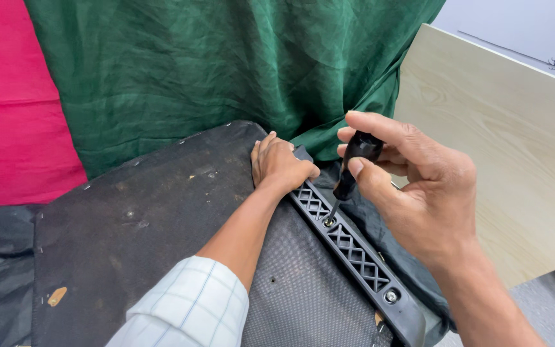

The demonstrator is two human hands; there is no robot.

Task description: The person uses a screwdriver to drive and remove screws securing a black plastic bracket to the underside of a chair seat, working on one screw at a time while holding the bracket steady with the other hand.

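The right hand (419, 193) is closed around a black screwdriver (354, 164): the handle is pinched between thumb and fingers, and the shaft is tilted down and to the left. The tip is seated on a silver screw (329, 222) in a black plastic bracket (354, 254).

The bracket is a long narrow bar with a diamond lattice pattern, laid diagonally along the right edge of an upturned chair seat base (155, 218). A second screw (391, 295) is seen further down the bracket, near its lower end.

The left hand (279, 164) is laid palm down over the upper end of the bracket, fingers curled over the seat base edge. The grip is closed lightly on that end of the bracket; whether it is pressed or only rested there cannot be told. A light checked sleeve (191, 305) is seen on the left forearm.

The seat base is covered in dark, dusty fabric with small staples along its rim. A small hole (272, 280) is visible in the mesh-like area just left of the bracket.

Behind the seat base a green cloth (226, 64) is draped, with a red cloth (8, 96) to its left. A pale wood-grain panel (502, 141) is leaned at the right, close to the right hand but not touched by it.
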